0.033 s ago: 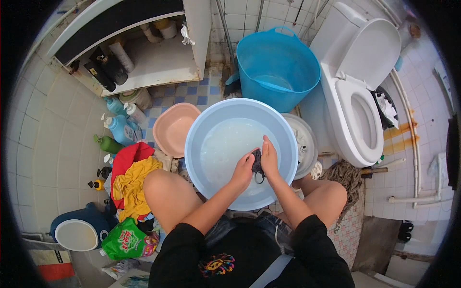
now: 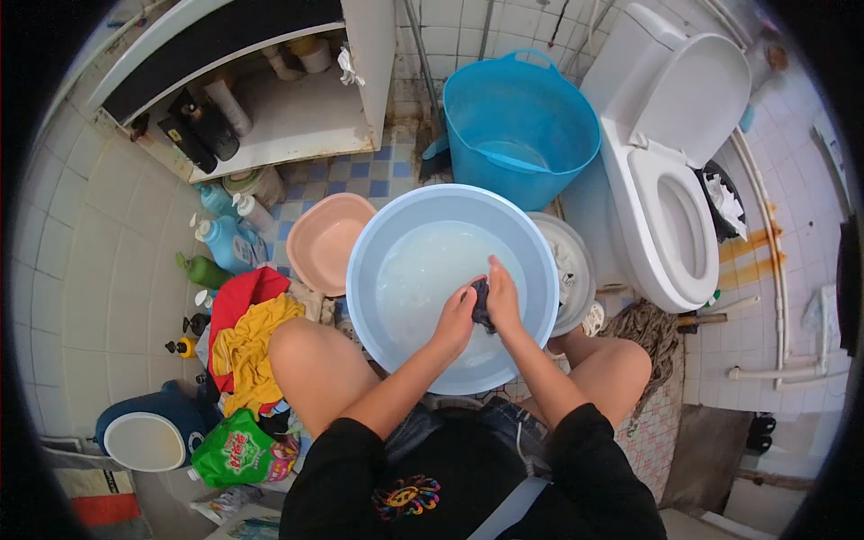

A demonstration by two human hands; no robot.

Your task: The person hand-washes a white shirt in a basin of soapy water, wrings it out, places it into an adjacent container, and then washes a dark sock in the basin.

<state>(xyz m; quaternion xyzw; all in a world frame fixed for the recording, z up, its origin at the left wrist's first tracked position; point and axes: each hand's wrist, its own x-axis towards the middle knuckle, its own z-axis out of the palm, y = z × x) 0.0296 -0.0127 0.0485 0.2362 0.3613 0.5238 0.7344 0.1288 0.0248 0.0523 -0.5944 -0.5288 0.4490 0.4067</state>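
A large pale blue basin sits between my knees with cloudy water in it. Over its right half, my left hand and my right hand press together round a small dark cloth. The cloth is bunched between the palms, and its exact kind cannot be made out. My left fingers curl against it. On the other side, my right hand lies along it with the fingers pointing up and away from me. Both hands are above the water.
A pink basin and red and yellow clothes lie left, with several bottles and a green detergent pouch. Behind stands a blue tub. To the right are a pale bowl, a toilet and a mop.
The dark cloth has been bunched tighter between my hands; the thin loop that hung below it no longer shows. My hands have barely shifted.
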